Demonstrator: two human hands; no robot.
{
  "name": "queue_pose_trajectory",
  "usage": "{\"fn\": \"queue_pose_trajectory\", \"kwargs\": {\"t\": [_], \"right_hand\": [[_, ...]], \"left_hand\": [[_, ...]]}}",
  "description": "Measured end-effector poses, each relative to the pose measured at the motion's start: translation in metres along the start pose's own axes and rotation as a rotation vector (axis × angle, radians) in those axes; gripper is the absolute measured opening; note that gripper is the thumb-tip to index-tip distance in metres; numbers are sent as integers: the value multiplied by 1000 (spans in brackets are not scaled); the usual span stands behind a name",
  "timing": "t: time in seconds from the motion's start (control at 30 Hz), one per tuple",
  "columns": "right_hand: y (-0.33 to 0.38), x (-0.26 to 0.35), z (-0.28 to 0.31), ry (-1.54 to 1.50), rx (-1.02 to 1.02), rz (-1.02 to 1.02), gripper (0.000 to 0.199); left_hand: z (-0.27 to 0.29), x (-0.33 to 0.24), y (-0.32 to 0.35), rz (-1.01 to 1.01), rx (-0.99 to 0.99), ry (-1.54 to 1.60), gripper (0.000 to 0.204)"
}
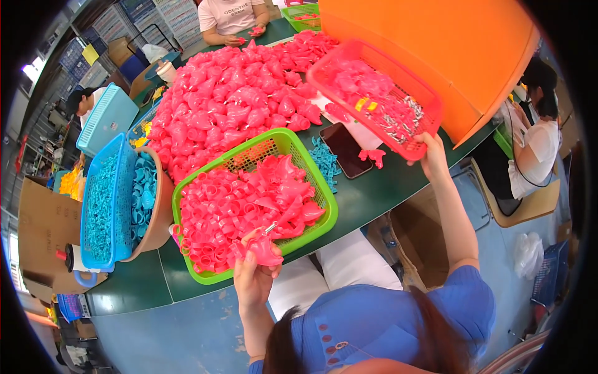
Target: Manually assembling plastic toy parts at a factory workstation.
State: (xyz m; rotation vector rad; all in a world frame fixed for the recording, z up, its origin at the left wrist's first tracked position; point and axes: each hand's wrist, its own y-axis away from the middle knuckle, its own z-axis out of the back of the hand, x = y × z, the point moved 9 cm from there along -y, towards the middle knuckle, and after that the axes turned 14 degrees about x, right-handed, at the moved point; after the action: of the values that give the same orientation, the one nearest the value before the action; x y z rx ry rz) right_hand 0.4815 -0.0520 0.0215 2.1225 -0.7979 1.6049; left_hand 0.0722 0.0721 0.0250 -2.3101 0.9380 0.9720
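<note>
My left hand [252, 287] is closed on a glossy pink plastic part [266, 251] with a metal pin sticking up from it, over the near edge of a green basket [330, 209]. In that basket lie many pink rings [215, 209] on the left and limp pink pieces [283, 177] on the right. Out to the right, my right hand [433, 159] grips the near corner of a red basket [374, 129], which looks tilted. Inside it are pink pieces [361, 78], small metal parts [405, 118] and yellow bits [366, 105].
A large heap of pink parts [230, 93] covers the far table. A phone [346, 149], blue strips [324, 162] and a pink piece [372, 157] lie between the baskets. Blue baskets [99, 212] stand left; an orange panel [436, 50] rises behind. Other people [227, 19] sit around.
</note>
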Motion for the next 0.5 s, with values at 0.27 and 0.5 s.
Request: {"fn": "queue_pose_trajectory", "kwargs": {"t": [0.27, 0.5], "right_hand": [[12, -8, 53, 57, -101, -40, 22], [-42, 2, 10, 52, 11, -46, 20]], "left_hand": [[-4, 10, -5, 15, 38, 51, 40], [-3, 9, -7, 25, 43, 57, 42]]}}
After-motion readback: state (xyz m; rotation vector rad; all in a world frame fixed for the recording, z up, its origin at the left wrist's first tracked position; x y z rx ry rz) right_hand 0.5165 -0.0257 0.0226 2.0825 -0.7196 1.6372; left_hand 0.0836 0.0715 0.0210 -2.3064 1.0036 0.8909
